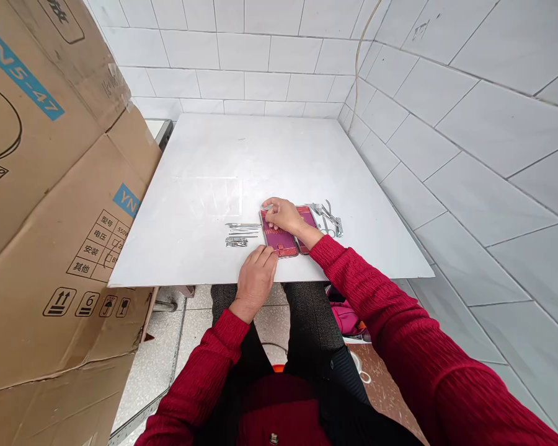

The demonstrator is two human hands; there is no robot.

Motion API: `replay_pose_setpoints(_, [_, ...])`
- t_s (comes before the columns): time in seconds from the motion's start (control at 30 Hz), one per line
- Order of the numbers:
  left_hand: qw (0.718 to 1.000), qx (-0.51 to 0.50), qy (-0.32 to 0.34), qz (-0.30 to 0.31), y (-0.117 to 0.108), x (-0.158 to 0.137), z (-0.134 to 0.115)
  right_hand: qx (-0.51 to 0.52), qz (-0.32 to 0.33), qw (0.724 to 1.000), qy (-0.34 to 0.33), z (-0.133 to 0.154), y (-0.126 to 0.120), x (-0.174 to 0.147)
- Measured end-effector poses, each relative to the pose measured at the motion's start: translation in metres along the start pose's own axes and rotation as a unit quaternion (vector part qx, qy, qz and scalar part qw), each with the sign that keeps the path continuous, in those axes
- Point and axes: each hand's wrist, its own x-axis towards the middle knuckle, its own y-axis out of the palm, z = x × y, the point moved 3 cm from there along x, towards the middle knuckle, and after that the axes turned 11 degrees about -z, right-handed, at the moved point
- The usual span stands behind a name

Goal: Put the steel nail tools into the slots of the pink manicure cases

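Note:
An open manicure case [284, 241] with a purple-red lining lies near the table's front edge. My left hand [256, 275] has its fingertips on the case's lower left corner and holds it there. Over the left half of the case, my right hand [284, 215] is closed in a pinch near the upper edge; what its fingers hold is too small to make out. Left of the case lie several slim metal tools [242, 229] in a row, with nail clippers [236, 242] below them. To its right are nippers [333, 222] and small scissors [326, 230], partly overlapping.
The white tabletop [260, 148] carries a faint clear plastic tray [221, 195] left of centre. A big cardboard box [51, 248] stands close on the left. Tiled walls [446, 155] border the back and right. A cable [357, 62] runs down the corner.

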Motion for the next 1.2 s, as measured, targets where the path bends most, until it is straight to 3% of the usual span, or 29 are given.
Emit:
replay_pose_setpoints(0.27, [1.0,0.001,0.003,-0.003,0.001,0.001,0.0,0.0,-0.016,1.0,0.001,0.003,0.006,-0.003])
replay_pose_setpoints(0.63, [1.0,-0.002,0.002,-0.003,0.001,0.001,-0.001,-0.09,-0.046,0.994,-0.039,0.009,0.004,-0.01])
replay_pose_setpoints(1.2, [1.0,0.007,0.012,-0.016,0.002,0.001,0.0,-0.27,-0.085,0.949,-0.142,0.007,0.007,-0.021])
